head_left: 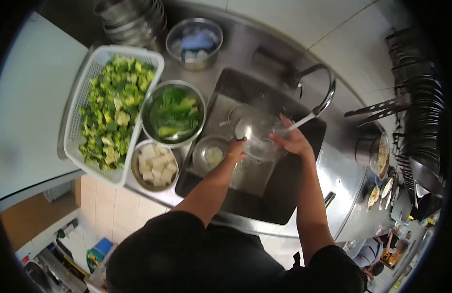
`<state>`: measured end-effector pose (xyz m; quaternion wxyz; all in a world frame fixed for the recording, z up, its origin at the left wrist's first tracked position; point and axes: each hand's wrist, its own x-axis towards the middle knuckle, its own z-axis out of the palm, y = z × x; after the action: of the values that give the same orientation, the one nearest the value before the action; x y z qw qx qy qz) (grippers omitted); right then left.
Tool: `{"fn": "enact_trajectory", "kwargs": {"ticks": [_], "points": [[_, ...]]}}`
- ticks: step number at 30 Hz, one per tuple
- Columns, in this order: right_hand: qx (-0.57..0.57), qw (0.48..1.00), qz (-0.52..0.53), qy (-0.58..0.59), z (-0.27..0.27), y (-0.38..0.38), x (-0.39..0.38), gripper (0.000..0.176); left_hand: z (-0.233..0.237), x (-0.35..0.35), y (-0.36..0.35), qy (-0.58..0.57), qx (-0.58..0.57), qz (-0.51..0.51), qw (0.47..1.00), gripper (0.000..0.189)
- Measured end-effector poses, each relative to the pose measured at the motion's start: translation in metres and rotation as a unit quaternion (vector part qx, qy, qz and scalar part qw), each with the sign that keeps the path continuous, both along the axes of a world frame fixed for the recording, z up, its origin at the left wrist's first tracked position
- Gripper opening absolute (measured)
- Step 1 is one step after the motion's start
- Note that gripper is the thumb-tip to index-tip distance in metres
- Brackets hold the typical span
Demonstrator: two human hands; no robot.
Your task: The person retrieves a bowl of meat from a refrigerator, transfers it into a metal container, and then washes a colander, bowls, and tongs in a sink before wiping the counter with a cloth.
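Over the dark sink [279, 205], a shiny metal bowl [257, 139] is tilted under the faucet [328, 93], blurred by splashing water. My left hand [237, 149] grips its near left rim, thumb side up. On the bowl's right side is my right hand [295, 140], fingers spread, at the spot where the faucet's spout points. A smaller metal bowl [199, 158] with something pale in it sits in the sink's left part, beside my left forearm.
Left of the sink stand a metal bowl of leafy greens [173, 115], a bowl of white cubes [156, 166] and a white basket [70, 122] of broccoli. Behind are stacked metal bowls [131, 24] and a bowl with a blue cloth [196, 41]. Utensils [411, 102] hang at right.
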<state>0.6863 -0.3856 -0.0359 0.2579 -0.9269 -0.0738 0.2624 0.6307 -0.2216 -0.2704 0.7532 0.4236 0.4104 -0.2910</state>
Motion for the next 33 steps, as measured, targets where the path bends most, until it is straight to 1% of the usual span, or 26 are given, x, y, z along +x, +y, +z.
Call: {"fn": "enact_trajectory", "kwargs": {"ticks": [2, 3, 5, 6, 8, 9, 10, 11, 12, 13, 14, 15, 16, 17, 18, 19, 21, 24, 25, 26, 28, 29, 30, 31, 32, 33], "points": [[0.161, 0.983, -0.067, -0.064, -0.041, -0.028, -0.040, 0.074, -0.038, -0.037, -0.042, 0.019, -0.257, 0.028, 0.966, 0.031], [0.158, 0.983, -0.070, -0.054, -0.052, -0.033, -0.053, 0.074, -0.061, -0.055, -0.067, 0.042, -0.367, 0.022, 0.929, 0.027], [0.063, 0.964, -0.253, -0.054, -0.065, -0.046, -0.068, 0.063, -0.036, -0.077, -0.104, 0.022, -0.484, 0.007, 0.874, 0.024], [0.061, 0.964, -0.255, -0.051, -0.072, -0.056, -0.072, 0.063, -0.011, -0.078, -0.102, 0.027, -0.485, 0.007, 0.874, 0.024], [0.135, 0.892, -0.406, -0.149, -0.083, -0.075, -0.075, 0.060, 0.055, -0.072, -0.075, -0.039, -0.486, -0.104, 0.867, 0.026], [0.232, 0.827, -0.512, -0.006, -0.044, -0.059, -0.073, 0.060, 0.074, -0.058, -0.053, -0.056, -0.436, -0.192, 0.877, 0.024], [0.234, 0.825, -0.515, -0.009, -0.060, -0.063, -0.084, 0.060, 0.071, -0.046, -0.034, -0.108, -0.282, -0.257, 0.918, 0.023], [0.316, 0.789, -0.526, 0.011, -0.089, -0.072, -0.098, 0.060, 0.068, -0.031, -0.014, -0.160, -0.122, -0.316, 0.927, 0.022], [0.396, 0.747, -0.534, 0.025, -0.106, -0.083, -0.111, 0.059, 0.034, -0.017, 0.011, -0.210, 0.074, -0.366, 0.903, 0.023], [0.410, 0.693, -0.589, 0.067, -0.113, -0.073, -0.120, 0.058, 0.005, -0.016, 0.034, -0.314, 0.301, -0.234, 0.870, 0.028], [0.423, 0.634, -0.639, 0.110, -0.118, -0.050, -0.125, 0.058, -0.007, -0.008, 0.068, -0.304, 0.458, -0.244, 0.799, 0.035], [0.429, 0.651, -0.610, 0.141, -0.112, -0.030, -0.123, 0.058, 0.012, 0.000, 0.094, -0.271, 0.561, -0.307, 0.720, 0.031], [0.436, 0.666, -0.581, 0.172, -0.105, -0.017, -0.121, 0.057, -0.035, -0.003, 0.115, -0.302, 0.640, -0.300, 0.639, 0.035], [0.440, 0.663, -0.583, 0.164, -0.103, -0.015, -0.119, 0.057, -0.051, -0.003, 0.127, -0.260, 0.612, -0.412, 0.623, 0.035], [0.493, 0.596, -0.598, 0.211, -0.101, -0.014, -0.116, 0.053, -0.056, -0.003, 0.132, -0.215, 0.576, -0.519, 0.595, 0.035], [0.543, 0.522, -0.607, 0.253, -0.099, -0.014, -0.114, 0.048, -0.053, -0.006, 0.132, -0.225, 0.577, -0.521, 0.588, 0.035], [0.570, 0.516, -0.603, 0.212, -0.101, -0.023, -0.105, 0.046, -0.045, -0.016, 0.118, -0.274, 0.633, -0.510, 0.513, 0.034], [0.614, 0.527, -0.572, 0.134, -0.120, -0.031, -0.095, 0.043, 0.015, -0.022, 0.094, -0.322, 0.514, -0.561, 0.564, 0.028], [0.635, 0.540, -0.545, 0.094, -0.115, -0.027, -0.085, 0.043, 0.030, -0.023, 0.085, -0.334, 0.519, -0.558, 0.556, 0.028], [0.643, 0.536, -0.542, 0.083, -0.109, -0.025, -0.080, 0.043, 0.044, -0.028, 0.077, -0.365, 0.537, -0.505, 0.569, 0.027], [0.603, 0.587, -0.525, 0.124, -0.075, -0.016, -0.075, 0.042, 0.060, -0.025, 0.064, -0.402, 0.554, -0.451, 0.573, 0.026], [0.559, 0.682, -0.462, 0.096, -0.095, -0.028, -0.072, 0.054, 0.062, -0.022, 0.059, -0.486, 0.576, -0.355, 0.554, 0.029], [0.565, 0.678, -0.462, 0.089, -0.073, -0.033, -0.072, 0.054, 0.062, -0.017, 0.055, -0.563, 0.586, -0.251, 0.526, 0.031], [0.394, 0.814, -0.413, -0.107, -0.032, -0.035, -0.074, 0.059, 0.049, -0.008, 0.052, -0.567, 0.545, -0.223, 0.576, 0.043], [0.186, 0.876, -0.336, -0.291, 0.003, -0.037, -0.079, 0.065, 0.064, 0.000, 0.041, -0.574, 0.543, -0.226, 0.570, 0.043], [0.106, 0.874, -0.327, -0.343, 0.026, -0.041, -0.086, 0.069, 0.090, 0.007, 0.022, -0.392, 0.381, -0.180, 0.818, 0.047]]}}
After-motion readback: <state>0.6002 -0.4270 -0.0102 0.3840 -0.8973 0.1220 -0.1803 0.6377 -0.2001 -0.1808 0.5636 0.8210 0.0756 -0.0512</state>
